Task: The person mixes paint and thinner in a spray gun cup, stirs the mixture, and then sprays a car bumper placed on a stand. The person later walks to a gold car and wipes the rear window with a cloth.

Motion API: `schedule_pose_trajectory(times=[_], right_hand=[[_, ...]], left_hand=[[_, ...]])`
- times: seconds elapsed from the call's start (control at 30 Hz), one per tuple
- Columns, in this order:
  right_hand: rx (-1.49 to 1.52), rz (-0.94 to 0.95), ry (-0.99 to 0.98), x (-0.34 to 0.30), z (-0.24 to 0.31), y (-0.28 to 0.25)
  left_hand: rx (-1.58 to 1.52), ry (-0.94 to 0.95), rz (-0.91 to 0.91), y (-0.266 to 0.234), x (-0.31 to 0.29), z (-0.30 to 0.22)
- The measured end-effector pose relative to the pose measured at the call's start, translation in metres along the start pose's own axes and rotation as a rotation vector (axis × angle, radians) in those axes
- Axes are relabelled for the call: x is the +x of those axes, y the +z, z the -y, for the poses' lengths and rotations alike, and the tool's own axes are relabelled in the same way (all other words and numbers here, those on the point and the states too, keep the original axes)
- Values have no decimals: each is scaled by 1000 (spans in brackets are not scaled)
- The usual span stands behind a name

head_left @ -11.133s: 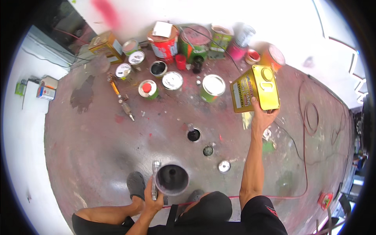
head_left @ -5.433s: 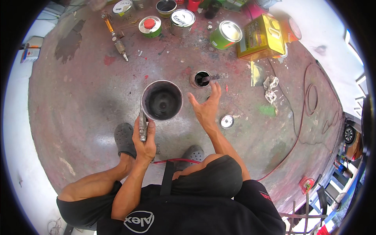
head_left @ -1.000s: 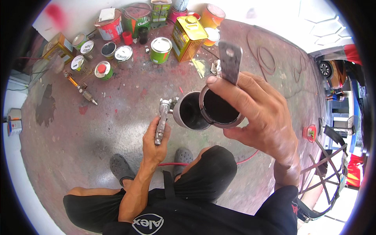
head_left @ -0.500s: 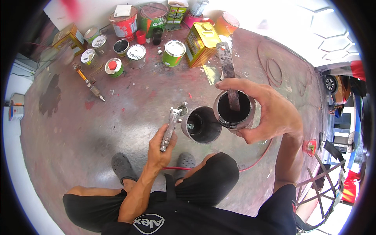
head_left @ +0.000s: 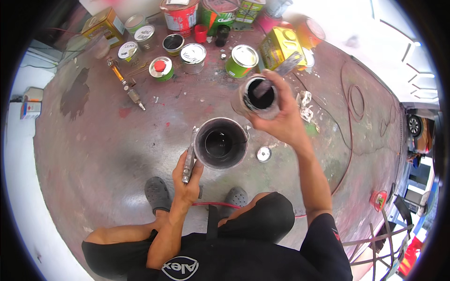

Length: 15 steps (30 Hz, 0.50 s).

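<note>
Left hand [head_left: 187, 181], fingers closed on silver metal spray gun [head_left: 188, 165], round grey cup [head_left: 236, 157] best level; right hand [head_left: 282, 114], cup's one o'clock, half-curled round grey cylindrical tin [head_left: 240, 101].

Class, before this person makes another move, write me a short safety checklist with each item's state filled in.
1. Left hand gripping the silver metal spray gun: ok.
2. Round grey cup beside it facing up, mouth uncovered: ok; dark inside.
3. Right hand around the round, dark-stained can: ok.
4. Flat, dark-stained strip leaning out of that can, secured: cannot tell; fingers are beside it, but their hold is unclear.
5. Amount left in the can: cannot tell; its inside is too dark.
6. Thin red hose well away from the grey perforated right shoe: not ok; it runs close by.
</note>
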State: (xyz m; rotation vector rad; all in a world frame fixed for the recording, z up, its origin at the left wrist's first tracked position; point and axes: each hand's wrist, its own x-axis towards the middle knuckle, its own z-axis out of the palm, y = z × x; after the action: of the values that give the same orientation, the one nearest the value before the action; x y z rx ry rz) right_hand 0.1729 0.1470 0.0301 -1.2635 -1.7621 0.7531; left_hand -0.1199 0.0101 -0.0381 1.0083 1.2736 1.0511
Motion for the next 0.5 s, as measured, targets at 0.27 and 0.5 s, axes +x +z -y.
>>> schedule_pose_trajectory(times=[0.27,0.5], right_hand=[[46,-193,234,37,-175,159],[-87,-261,190,40,-193,185]], left_hand=[[14,-71,-166,-37,-19,34],[-2,-65,-307,-53,-31,51]])
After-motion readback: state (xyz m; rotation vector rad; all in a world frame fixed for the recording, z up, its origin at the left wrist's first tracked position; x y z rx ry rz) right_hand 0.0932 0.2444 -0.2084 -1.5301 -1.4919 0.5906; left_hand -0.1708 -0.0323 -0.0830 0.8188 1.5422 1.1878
